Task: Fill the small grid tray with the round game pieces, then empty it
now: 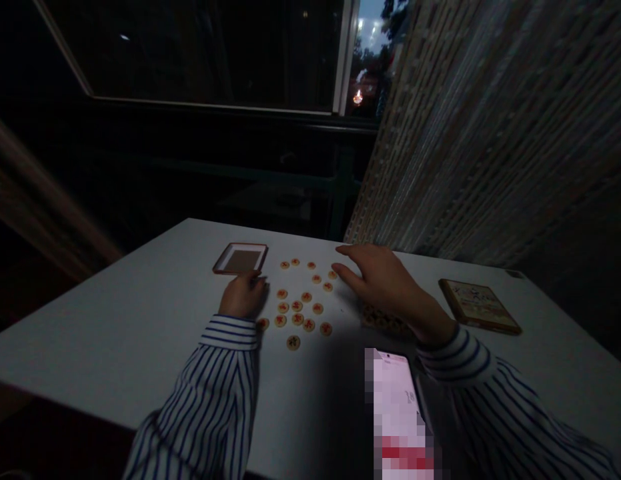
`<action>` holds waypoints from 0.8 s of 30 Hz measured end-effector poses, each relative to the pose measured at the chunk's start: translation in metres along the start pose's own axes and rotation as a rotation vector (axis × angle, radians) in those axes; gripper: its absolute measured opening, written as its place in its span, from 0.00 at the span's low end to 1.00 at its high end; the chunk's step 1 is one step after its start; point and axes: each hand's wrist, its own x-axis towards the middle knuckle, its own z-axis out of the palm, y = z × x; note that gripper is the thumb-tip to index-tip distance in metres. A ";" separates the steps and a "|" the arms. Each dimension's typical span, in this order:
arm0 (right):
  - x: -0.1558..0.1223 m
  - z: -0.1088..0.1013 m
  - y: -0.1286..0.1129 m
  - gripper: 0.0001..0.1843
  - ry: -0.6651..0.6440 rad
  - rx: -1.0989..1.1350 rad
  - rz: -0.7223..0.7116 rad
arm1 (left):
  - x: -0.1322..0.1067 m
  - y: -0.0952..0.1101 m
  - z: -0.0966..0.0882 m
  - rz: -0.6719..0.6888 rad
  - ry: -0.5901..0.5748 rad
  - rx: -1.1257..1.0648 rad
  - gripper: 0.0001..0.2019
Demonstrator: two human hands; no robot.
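Note:
Several round Chinese chess pieces (pixel 297 306) lie face up and loosely scattered on the white table, nearly all with red characters. One piece with a dark character (pixel 293 343) is nearest to me. My left hand (pixel 243 294) is curled closed beside the near edge of a shallow open box tray (pixel 240 257); whatever its fingers may hold is hidden. To the right of the scatter, my right hand (pixel 383 280) hovers with thumb and forefinger apart, near a red piece (pixel 332 275). Beneath that wrist, a tight block of pieces (pixel 383 319) is partly covered.
A lit phone (pixel 397 407) lies at the table's front, partly blurred out. A flat decorated box lid (pixel 479 306) rests on the right. Behind the white table (pixel 115 313) are a dark window and a hanging string curtain (pixel 440 133).

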 end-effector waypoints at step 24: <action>0.036 0.074 -0.040 0.21 -0.176 0.090 -0.080 | 0.002 -0.005 0.009 0.007 -0.065 0.009 0.15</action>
